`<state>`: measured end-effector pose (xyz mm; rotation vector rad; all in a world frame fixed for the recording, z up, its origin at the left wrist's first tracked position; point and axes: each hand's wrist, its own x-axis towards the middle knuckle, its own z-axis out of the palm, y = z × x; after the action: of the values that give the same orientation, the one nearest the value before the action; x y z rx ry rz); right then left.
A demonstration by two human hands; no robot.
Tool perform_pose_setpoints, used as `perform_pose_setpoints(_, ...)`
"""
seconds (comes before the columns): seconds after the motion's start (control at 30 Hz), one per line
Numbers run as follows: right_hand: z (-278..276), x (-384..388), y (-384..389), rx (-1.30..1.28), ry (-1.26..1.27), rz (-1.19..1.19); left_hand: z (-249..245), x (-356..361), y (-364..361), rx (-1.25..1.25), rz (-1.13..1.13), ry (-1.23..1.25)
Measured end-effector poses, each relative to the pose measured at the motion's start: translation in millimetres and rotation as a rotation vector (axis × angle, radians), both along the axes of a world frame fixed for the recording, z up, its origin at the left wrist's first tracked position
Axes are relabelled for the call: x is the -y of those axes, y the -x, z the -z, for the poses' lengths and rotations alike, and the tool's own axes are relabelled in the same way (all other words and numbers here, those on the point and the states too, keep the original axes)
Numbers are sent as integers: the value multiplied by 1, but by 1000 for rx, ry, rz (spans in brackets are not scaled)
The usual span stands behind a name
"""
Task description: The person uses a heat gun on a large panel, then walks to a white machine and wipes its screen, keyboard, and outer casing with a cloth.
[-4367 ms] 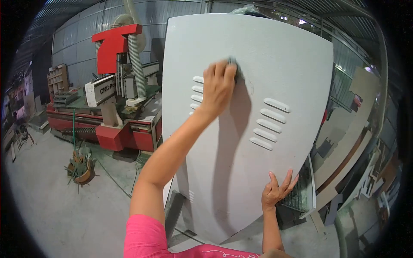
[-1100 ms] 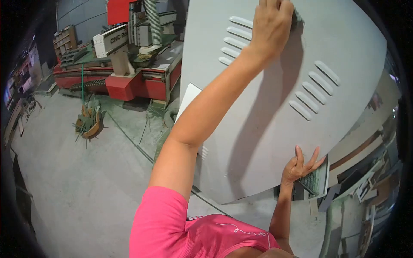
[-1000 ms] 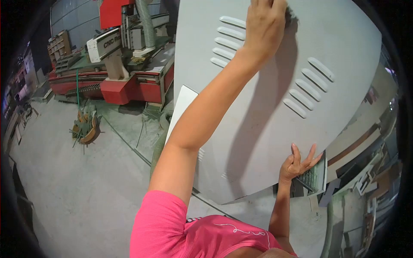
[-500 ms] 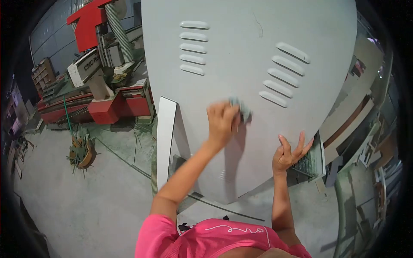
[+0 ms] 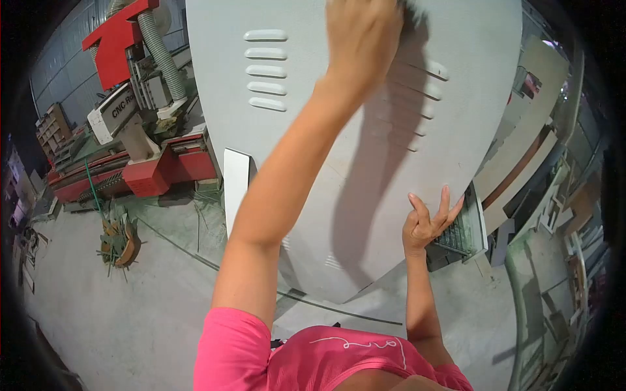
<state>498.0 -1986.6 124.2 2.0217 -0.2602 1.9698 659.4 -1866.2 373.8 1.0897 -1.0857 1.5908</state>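
Observation:
My left hand (image 5: 362,40) is closed at the top of the view, over the upper part of a large pale grey panel (image 5: 306,146). A greyish-blue wad, apparently cloth, showed in its fingers a moment ago; now the hand and blur mostly hide it. Fingers spread, my right hand (image 5: 427,225) touches the panel near its lower right edge and holds nothing. Raised slots form a left column (image 5: 266,70) and a right column (image 5: 417,98) on the panel. My left arm's shadow falls across the right column.
At the left stands a red and white CNC machine (image 5: 147,173) with a ridged hose. A basket of scraps (image 5: 117,244) sits on the concrete floor (image 5: 143,319). A white board (image 5: 236,182) leans beside the panel. Curved boards (image 5: 521,169) stack up at the right.
My left hand has swept up and slightly right across the panel, from its middle to the top. My right hand stays at the same place on the panel. The whole view has shifted a little.

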Motion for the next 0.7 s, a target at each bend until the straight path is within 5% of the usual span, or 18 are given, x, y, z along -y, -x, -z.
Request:
perform_pose_setpoints(0.2,0,0,0,9,-35,28,239,-14,15,-349,126,-196)
perform_pose_setpoints(0.27,1,0,0,23,-16,35,272,-21,38,-409,194,-331)
perform_pose_setpoints(0.37,-1,-1,1,15,-28,34,248,-21,23,-418,158,-294)
perform_pose_setpoints(0.7,0,1,2,7,-19,30,-67,14,13,148,79,114)
